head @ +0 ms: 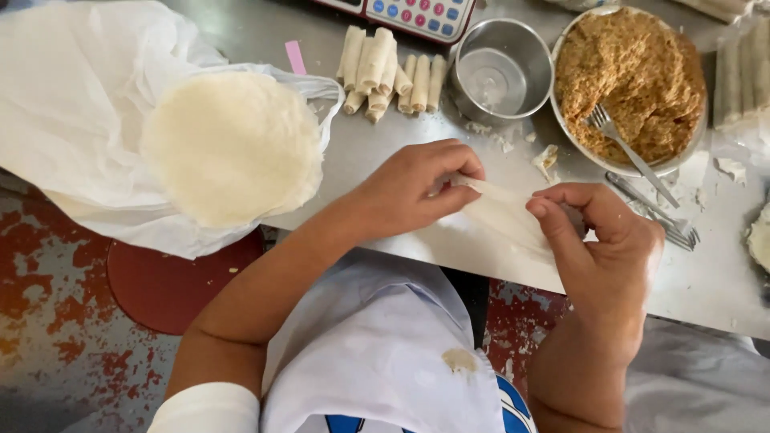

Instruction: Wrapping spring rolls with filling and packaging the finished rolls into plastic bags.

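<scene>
Hands are working a thin, pale wrapper (505, 215) just above the near edge of the steel table (385, 144). Its long axis is running from upper left to lower right, one end pointing toward the left hand (413, 188) and the other tucking under the right hand (597, 240). The left hand is pinching the upper-left end between thumb and fingertips, closed tight on the sheet. The right hand is curling over the lower-right end, thumb pressing on top and fingers bent under it, so it too is gripping the wrapper. The sheet is looking soft, smooth and slightly translucent, folded into a flat, narrow strip.

One round stack of wrappers (233, 148), matte and floury white, is lying on a crinkled white plastic bag (72, 104) at the left, partly overhanging the table edge. Roughly nine or ten finished rolls (389, 72), slim pale cylinders, are lying side by side near the far edge, their long axes pointing away from the person. One small shiny steel bowl (501, 68) is sitting just beside them, looking nearly empty. One wider metal bowl (630, 84) is holding a crumbly, golden-brown filling, with one fork (634, 152) resting tines-down in it. A second fork (654, 212) is lying flat on the table near the right hand. One pink slip of paper (295, 57) is lying beside the bag, and torn dough scraps (545, 160) are scattering around the bowls.
</scene>
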